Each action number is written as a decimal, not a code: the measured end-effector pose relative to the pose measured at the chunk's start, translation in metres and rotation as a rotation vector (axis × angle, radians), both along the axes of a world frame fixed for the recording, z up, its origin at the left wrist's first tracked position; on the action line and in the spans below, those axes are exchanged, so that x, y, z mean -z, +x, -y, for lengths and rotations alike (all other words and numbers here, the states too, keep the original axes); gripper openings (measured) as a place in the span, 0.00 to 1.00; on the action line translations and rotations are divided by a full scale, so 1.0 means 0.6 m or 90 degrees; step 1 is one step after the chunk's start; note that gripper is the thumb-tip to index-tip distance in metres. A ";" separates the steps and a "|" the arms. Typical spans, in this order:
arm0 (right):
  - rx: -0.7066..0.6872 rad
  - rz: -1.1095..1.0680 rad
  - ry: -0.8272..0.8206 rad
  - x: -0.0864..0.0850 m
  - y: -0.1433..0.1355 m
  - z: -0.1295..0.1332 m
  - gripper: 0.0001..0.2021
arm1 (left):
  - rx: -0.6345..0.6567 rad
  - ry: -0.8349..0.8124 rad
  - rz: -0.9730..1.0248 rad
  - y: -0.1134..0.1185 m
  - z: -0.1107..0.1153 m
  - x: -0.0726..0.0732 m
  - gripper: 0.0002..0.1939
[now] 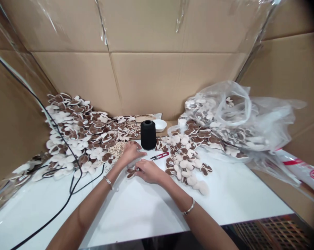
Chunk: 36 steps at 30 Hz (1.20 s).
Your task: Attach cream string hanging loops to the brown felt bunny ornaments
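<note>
On the white table (136, 211), my right hand (149, 171) pinches a small brown and cream plush piece (130, 173) near the middle. Just beyond it, my left hand (132, 151) has its fingers spread beside a heap of cream cord loops (117, 149); nothing shows in its grasp. Behind both hands stands a black thread cone (148, 134). Small red-handled snips (160, 156) lie to the right of the cone. A smaller heap of plush pieces (185, 165) spreads to the right of my right hand.
Plush pieces form a large pile (76, 128) at left. A clear plastic bag (266, 121) with more pieces stands at right. Behind the cone is a white bowl (160, 125). A black cable (65, 201) crosses the left side. Cardboard walls (172, 80) enclose the table.
</note>
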State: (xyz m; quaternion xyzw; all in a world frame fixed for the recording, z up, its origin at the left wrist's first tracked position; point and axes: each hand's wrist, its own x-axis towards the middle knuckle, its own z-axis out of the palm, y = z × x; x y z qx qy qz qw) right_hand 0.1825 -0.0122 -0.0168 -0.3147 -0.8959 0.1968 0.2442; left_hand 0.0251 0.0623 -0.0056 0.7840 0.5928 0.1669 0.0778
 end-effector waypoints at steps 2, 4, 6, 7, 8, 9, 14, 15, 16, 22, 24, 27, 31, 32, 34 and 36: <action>-0.002 -0.014 -0.010 -0.001 0.002 -0.001 0.02 | 0.004 0.056 0.018 0.016 0.003 0.017 0.13; -0.003 -0.041 -0.030 -0.003 0.006 -0.003 0.03 | 0.020 0.087 0.049 0.019 0.004 0.018 0.09; 0.001 -0.078 -0.064 -0.006 0.014 -0.009 0.03 | 0.056 0.095 0.101 0.006 0.009 0.006 0.08; 0.008 -0.094 -0.084 -0.009 0.018 -0.012 0.03 | 0.080 0.095 0.134 -0.005 0.014 -0.002 0.08; 0.016 -0.105 -0.105 -0.011 0.023 -0.016 0.04 | 0.117 0.094 0.164 -0.018 0.021 -0.012 0.09; 0.025 -0.111 -0.123 -0.014 0.028 -0.019 0.04 | 0.160 0.099 0.193 -0.031 0.029 -0.021 0.10; 0.046 -0.095 -0.083 -0.022 0.045 -0.027 0.02 | 0.305 0.063 0.303 -0.070 0.082 -0.059 0.10; 0.055 -0.082 -0.053 -0.022 0.047 -0.027 0.02 | 0.309 0.043 0.329 -0.071 0.092 -0.063 0.10; 0.068 -0.067 -0.022 -0.021 0.047 -0.028 0.02 | 0.306 0.019 0.359 -0.071 0.102 -0.066 0.09; 0.137 -0.068 0.083 -0.008 0.034 -0.043 0.02 | 0.194 -0.129 0.538 -0.063 0.144 -0.051 0.08; 0.134 -0.089 0.090 -0.005 0.025 -0.054 0.02 | 0.166 -0.153 0.582 -0.066 0.151 -0.036 0.08; 0.112 -0.107 0.105 -0.003 0.011 -0.070 0.01 | 0.139 -0.187 0.616 -0.075 0.157 -0.014 0.08; 0.101 -0.127 0.116 -0.005 -0.004 -0.089 0.01 | 0.116 -0.214 0.616 -0.086 0.160 0.002 0.09; 0.098 -0.132 0.118 -0.005 -0.007 -0.092 0.01 | 0.113 -0.218 0.621 -0.087 0.161 0.003 0.10; 0.091 -0.137 0.121 -0.005 -0.012 -0.099 0.02 | 0.108 -0.227 0.636 -0.087 0.161 0.004 0.10; 0.085 -0.139 0.125 -0.002 -0.016 -0.105 0.02 | 0.103 -0.235 0.644 -0.088 0.161 0.004 0.10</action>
